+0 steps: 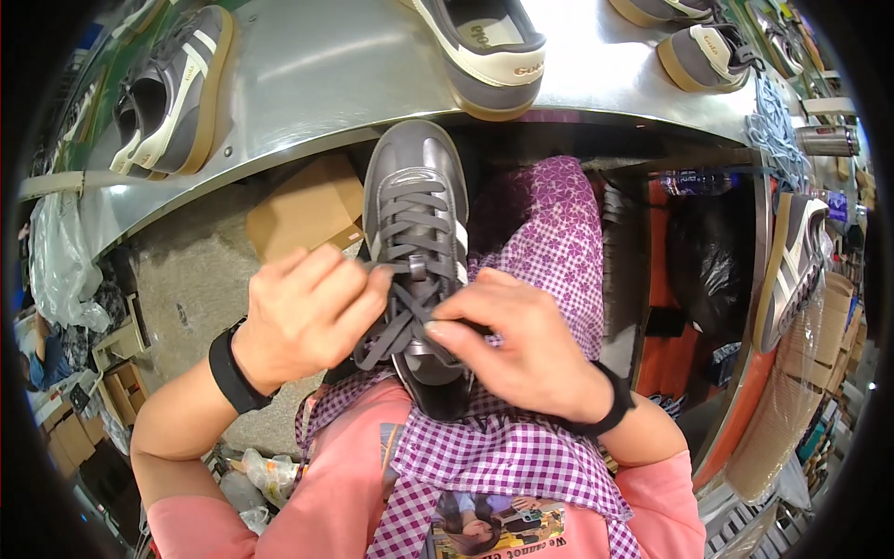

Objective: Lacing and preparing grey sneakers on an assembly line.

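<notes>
A dark grey sneaker (418, 224) with white side stripes lies across my lap, its toe pointing away from me. Grey laces (407, 321) run criss-cross up its front and form loops near the tongue. My left hand (317, 312) is closed at the left side of the lacing, thumb and fingers pinched on the lace. On the right, my right hand (512, 335) pinches lace by the upper eyelets, with its thumb and forefinger over the tongue. The fingers partly hide the lace ends.
A metal worktable (317, 70) spans the far side, holding a grey and white shoe (494, 61) and another sneaker (177, 93). One more shoe (792, 270) stands at the right, near blue laces (775, 130). A cardboard box (307, 210) sits under the table. A clear plastic bag (65, 261) hangs left.
</notes>
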`<state>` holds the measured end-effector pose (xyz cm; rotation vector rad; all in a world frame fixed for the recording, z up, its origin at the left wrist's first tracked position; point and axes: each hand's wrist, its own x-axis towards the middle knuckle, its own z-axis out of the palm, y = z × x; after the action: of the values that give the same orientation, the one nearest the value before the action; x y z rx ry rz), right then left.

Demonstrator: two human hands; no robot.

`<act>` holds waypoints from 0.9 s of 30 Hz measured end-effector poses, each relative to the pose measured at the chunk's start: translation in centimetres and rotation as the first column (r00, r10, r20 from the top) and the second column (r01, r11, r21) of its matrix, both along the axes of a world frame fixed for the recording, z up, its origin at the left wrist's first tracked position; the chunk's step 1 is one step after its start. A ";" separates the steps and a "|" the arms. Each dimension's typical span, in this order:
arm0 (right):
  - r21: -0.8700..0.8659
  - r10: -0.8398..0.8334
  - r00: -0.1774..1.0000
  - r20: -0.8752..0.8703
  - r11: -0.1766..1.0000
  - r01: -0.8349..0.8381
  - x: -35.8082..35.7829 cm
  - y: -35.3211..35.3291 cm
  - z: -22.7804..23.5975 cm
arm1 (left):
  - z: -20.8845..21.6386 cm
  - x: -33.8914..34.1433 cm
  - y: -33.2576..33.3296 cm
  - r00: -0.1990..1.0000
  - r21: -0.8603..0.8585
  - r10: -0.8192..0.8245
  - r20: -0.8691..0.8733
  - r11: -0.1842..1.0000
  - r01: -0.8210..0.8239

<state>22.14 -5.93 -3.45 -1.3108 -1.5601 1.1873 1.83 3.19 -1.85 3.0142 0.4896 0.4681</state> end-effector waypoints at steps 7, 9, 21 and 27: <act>-0.210 -0.109 0.974 -0.198 0.975 0.067 3.6 -0.4 0.3 | 0.8 -0.2 -2.6 0.931 -0.648 0.360 -0.060 0.696 -0.311; 0.002 -0.225 0.959 0.172 0.974 0.228 3.0 -0.1 0.7 | 0.1 -0.4 -2.9 0.935 -0.774 0.347 -0.071 0.573 -0.271; -0.030 0.137 0.941 -0.308 0.988 -0.154 4.2 -0.8 1.1 | 0.3 -0.5 -2.6 0.828 -0.997 0.558 -0.057 0.014 -0.078; -0.246 0.158 0.966 0.202 0.963 -0.106 1.4 -1.3 2.3 | -0.3 0.3 -2.4 0.889 -0.504 0.457 0.037 0.776 -0.378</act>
<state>23.58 -7.21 -1.16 -1.5547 -1.7292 1.3822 2.15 0.75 -2.13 2.3510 1.0947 0.5061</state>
